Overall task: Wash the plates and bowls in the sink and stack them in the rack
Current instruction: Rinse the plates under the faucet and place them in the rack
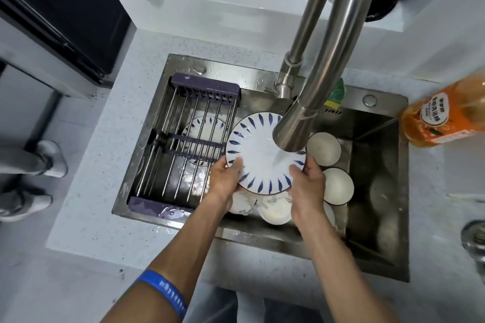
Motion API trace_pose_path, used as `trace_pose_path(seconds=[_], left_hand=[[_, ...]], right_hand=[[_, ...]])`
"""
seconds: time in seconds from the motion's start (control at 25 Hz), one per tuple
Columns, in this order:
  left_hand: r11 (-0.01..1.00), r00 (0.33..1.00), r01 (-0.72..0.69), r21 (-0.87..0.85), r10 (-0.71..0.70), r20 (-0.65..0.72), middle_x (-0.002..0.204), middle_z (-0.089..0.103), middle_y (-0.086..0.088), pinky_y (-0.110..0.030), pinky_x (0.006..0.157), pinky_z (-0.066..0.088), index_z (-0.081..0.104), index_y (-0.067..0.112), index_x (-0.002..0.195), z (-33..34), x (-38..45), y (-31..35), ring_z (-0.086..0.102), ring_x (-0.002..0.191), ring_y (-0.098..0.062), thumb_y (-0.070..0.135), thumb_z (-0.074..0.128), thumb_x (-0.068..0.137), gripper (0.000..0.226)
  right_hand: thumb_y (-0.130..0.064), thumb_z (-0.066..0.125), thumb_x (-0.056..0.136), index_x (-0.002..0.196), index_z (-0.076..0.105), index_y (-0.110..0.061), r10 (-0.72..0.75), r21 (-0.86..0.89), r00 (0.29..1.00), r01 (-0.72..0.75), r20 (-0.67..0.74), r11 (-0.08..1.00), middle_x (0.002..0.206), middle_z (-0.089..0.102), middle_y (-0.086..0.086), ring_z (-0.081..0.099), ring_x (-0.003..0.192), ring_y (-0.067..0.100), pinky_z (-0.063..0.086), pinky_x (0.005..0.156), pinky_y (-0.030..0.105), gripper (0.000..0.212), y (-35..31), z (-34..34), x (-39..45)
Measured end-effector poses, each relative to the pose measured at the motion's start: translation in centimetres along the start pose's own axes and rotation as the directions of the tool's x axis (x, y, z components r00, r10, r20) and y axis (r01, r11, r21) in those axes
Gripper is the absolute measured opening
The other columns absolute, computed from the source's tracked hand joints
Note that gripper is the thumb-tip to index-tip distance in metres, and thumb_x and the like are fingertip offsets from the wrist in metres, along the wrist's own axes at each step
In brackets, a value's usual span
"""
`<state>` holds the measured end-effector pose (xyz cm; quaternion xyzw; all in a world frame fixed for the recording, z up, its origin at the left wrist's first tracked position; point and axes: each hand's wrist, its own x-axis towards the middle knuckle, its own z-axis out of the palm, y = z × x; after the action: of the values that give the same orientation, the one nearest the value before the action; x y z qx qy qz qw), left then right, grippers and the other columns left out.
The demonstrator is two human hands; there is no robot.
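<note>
Steel sink (378,217): bowls (323,149) beside held plate (258,149), rack (189,144) left.

Head camera, looking steeply down into the sink (378,123) from close above.

The one wide-angle view faces forward and down: both forearms enter from 6 o'clock, the tap (296,123) looms very near from 12 to centre, the rack (183,144) lies at 9 o'clock, a shelf (183,8) of bottles runs along 12 o'clock, and floor shows at 8 o'clock. Edges bend outward.
</note>
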<state>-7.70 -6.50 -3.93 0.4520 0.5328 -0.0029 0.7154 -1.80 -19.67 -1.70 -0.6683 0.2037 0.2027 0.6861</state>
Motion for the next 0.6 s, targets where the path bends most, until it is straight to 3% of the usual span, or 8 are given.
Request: trace_pose_path(seconds=[0.12, 0.2, 0.24, 0.32, 0.4, 0.48, 0.56, 0.6], left_hand=[[0.998, 0.999, 0.022, -0.065, -0.019, 0.037, 0.098, 0.075, -0.005, -0.027, 0.054, 0.056, 0.066, 0.017, 0.112, 2.4, -0.5, 0.1, 0.069, 0.077, -0.020, 0.006, 0.050, 0.100, 0.024], [1.000, 1.000, 0.013, -0.009, -0.013, 0.000, 0.084, 0.073, 0.001, -0.023, 0.046, 0.050, 0.066, 0.021, 0.105, 2.6, -1.5, 0.7, 0.064, 0.065, -0.014, -0.001, 0.046, 0.096, 0.031], [1.000, 1.000, 0.001, 0.028, 0.000, -0.024, 0.079, 0.071, 0.002, -0.023, 0.044, 0.049, 0.066, 0.022, 0.102, 2.4, -1.9, 1.0, 0.063, 0.062, -0.014, -0.003, 0.043, 0.092, 0.034], [0.997, 0.998, -0.024, 0.069, 0.028, -0.054, 0.078, 0.071, 0.000, -0.028, 0.048, 0.054, 0.066, 0.022, 0.096, 1.9, -2.5, 1.4, 0.064, 0.063, -0.017, -0.002, 0.043, 0.088, 0.034], [0.995, 0.998, -0.060, 0.075, 0.062, -0.027, 0.077, 0.071, -0.003, -0.034, 0.059, 0.059, 0.067, 0.022, 0.092, 1.4, -2.9, 1.7, 0.067, 0.066, -0.017, 0.006, 0.051, 0.090, 0.023], [0.990, 0.991, -0.113, 0.090, 0.106, 0.078, 0.086, 0.073, 0.000, -0.036, 0.076, 0.059, 0.071, 0.026, 0.099, 0.5, -3.2, 1.7, 0.070, 0.079, -0.012, 0.031, 0.055, 0.097, 0.016], [0.964, 0.982, -0.155, 0.217, 0.127, 0.140, 0.120, 0.068, 0.006, -0.038, 0.098, 0.050, 0.067, 0.036, 0.120, -0.4, -2.8, 0.7, 0.063, 0.110, -0.011, 0.050, 0.051, 0.097, 0.031], [0.939, 0.981, -0.176, 0.296, 0.144, 0.126, 0.136, 0.058, 0.009, -0.040, 0.107, 0.043, 0.059, 0.038, 0.132, -0.6, -2.4, -0.1, 0.055, 0.123, -0.012, 0.052, 0.050, 0.097, 0.038]], right_hand=[[-0.012, 0.052, 0.094, 0.138, 0.050, -0.028, -0.251, -0.364, 0.968, 0.241, 0.020, 0.900, 0.137, 0.058, -0.004, 0.055, 0.126, 0.014, 0.044, 0.109, 0.042, 0.047, 1.2, -2.8, -1.2], [-0.037, 0.055, 0.093, 0.151, 0.035, -0.024, -0.452, -0.728, 0.838, 0.511, 0.304, 0.457, 0.158, 0.033, 0.002, 0.028, 0.147, 0.020, 0.025, 0.120, 0.043, 0.063, 2.4, -4.5, -1.4], [-0.047, 0.056, 0.090, 0.151, 0.035, -0.024, -0.431, -0.737, 0.738, 0.642, 0.520, 0.211, 0.161, 0.026, 0.003, 0.020, 0.150, 0.023, 0.018, 0.122, 0.045, 0.069, 3.1, -4.7, -1.3], [-0.045, 0.064, 0.084, 0.147, 0.042, -0.027, -0.261, -0.639, 0.630, 0.767, 0.732, 0.059, 0.157, 0.037, -0.001, 0.034, 0.145, 0.021, 0.028, 0.117, 0.042, 0.068, 4.1, -3.7, -1.2], [-0.021, 0.068, 0.083, 0.134, 0.055, -0.028, -0.292, -0.647, 0.652, 0.752, 0.700, 0.125, 0.133, 0.062, -0.006, 0.061, 0.116, 0.017, 0.051, 0.093, 0.034, 0.054, 4.6, -1.7, -1.6], [-0.009, 0.068, 0.085, 0.113, 0.068, -0.021, -0.345, -0.666, 0.842, 0.540, 0.415, 0.515, 0.097, 0.074, -0.004, 0.066, 0.087, 0.020, 0.052, 0.069, 0.025, 0.030, 4.6, 0.2, -2.0], [-0.001, 0.069, 0.086, 0.100, 0.072, -0.011, -0.016, -0.239, 0.979, 0.065, 0.203, 0.969, 0.086, 0.075, -0.001, 0.069, 0.081, 0.021, 0.053, 0.066, 0.021, 0.018, 4.3, 1.1, -2.2], [0.003, 0.068, 0.086, 0.106, 0.071, -0.007, 0.117, 0.020, 0.970, -0.124, 0.213, 0.992, 0.093, 0.077, 0.004, 0.071, 0.087, 0.022, 0.056, 0.071, 0.026, 0.023, 4.1, 0.9, -2.4]])
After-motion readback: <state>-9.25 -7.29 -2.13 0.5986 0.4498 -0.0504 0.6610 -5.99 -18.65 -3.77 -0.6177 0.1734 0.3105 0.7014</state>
